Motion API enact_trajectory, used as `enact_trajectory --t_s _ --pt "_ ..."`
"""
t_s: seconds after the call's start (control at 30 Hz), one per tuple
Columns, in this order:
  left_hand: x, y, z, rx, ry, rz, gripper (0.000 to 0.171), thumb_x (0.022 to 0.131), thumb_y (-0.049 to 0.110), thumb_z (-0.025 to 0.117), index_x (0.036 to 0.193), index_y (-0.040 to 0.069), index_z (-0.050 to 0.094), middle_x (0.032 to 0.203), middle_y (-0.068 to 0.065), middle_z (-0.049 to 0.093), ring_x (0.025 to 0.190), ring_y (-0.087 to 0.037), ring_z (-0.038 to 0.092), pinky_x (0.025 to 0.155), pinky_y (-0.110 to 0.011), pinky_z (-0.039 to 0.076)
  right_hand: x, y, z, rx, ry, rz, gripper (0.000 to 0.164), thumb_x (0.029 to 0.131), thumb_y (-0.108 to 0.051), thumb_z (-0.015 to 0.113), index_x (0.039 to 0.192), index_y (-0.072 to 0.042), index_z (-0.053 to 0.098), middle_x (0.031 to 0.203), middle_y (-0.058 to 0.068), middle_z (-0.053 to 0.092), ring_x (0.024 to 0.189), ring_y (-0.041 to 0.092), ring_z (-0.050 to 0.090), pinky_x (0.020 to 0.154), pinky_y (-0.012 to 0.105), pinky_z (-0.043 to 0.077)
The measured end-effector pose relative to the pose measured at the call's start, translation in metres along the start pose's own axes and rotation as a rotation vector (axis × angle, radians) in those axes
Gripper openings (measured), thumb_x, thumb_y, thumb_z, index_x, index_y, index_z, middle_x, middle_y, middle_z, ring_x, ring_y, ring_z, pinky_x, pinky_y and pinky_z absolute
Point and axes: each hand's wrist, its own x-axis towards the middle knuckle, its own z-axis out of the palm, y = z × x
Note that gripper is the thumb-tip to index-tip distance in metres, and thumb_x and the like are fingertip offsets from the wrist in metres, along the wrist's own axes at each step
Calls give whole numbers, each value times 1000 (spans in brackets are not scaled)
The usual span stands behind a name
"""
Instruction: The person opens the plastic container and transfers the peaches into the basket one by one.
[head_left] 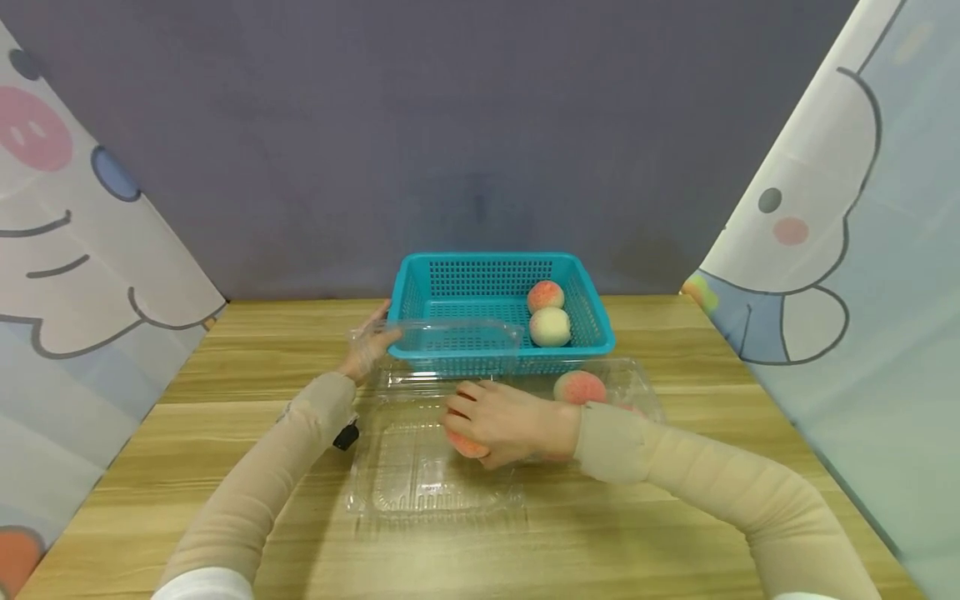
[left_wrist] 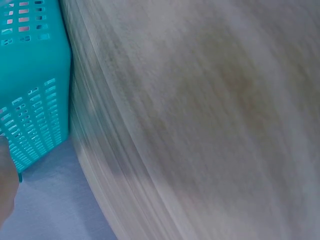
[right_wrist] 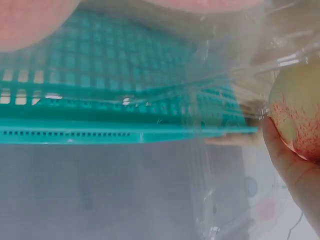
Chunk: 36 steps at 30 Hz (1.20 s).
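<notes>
My right hand (head_left: 498,417) grips a peach (head_left: 467,444) over the base of an open clear plastic clamshell box (head_left: 405,500). In the right wrist view, the held peach (right_wrist: 300,110) shows pale skin with red speckles, with a finger along it. The box's clear lid (head_left: 450,329) stands raised at the back, overlapping the front of a blue-green basket (head_left: 592,317). My left hand (head_left: 367,348) is at the lid's left edge and the basket's front left corner, its fingers extended along the basket's side. Part of it shows beside the basket in the left wrist view.
Two peaches (head_left: 550,327) lie in the basket's right end. A second clear container (head_left: 637,379) sits right of the box, with peaches (head_left: 580,387) in it, partly hidden by my right arm. A small black object (head_left: 346,437) lies by my left forearm on the wooden table (head_left: 300,500).
</notes>
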Motion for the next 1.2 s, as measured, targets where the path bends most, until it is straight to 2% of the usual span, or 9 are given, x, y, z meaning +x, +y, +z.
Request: enact_trajectory --t_s 0.2,0.33,0.43,0.67,0.9,1.07,1.2 --pt "-1 1 -1 -5 8 -3 78 86 13 52 148 25 7 147 -22 24 132 -38 28 107 -52 27 -15 4 -5 35 92 48 53 74 -39 64 119 -16 51 121 0 52 110 19 47 84 29 48" --pt "2 -3 -3 32 7 11 77 86 14 51 149 22 7 146 -22 25 132 -38 28 107 -52 26 -28 8 -3 54 157 77 54 72 -38 65 119 -15 51 120 2 53 110 20 48 85 31 48" --pt "4 -4 -5 58 10 22 77 86 15 51 149 21 6 145 -23 25 132 -39 27 108 -53 25 -36 11 -4 73 176 106 55 71 -36 65 119 -14 51 120 3 53 110 21 48 88 32 47" --pt "5 -4 -4 82 1 -8 78 86 16 51 149 25 5 147 -21 22 133 -39 25 107 -56 22 -58 19 -5 69 234 146 53 69 -33 66 115 -12 53 114 5 56 106 22 51 92 32 45" --pt "2 2 -3 83 30 -9 78 84 13 51 149 21 9 144 -25 28 130 -39 30 106 -52 28 -75 27 -8 144 230 185 48 72 -33 65 114 -11 53 113 5 55 105 22 50 91 33 45" --pt "1 3 -3 73 23 -11 78 85 13 51 149 22 7 144 -25 27 131 -39 29 107 -54 26 -85 35 -9 186 179 232 58 70 -33 72 118 -9 53 118 7 53 109 24 48 90 36 46" --pt "1 1 -3 89 17 -15 77 86 13 50 149 21 6 144 -25 27 131 -40 28 107 -54 24 -94 45 -7 201 200 282 59 67 -32 73 118 -8 54 116 6 54 106 25 49 87 37 47"
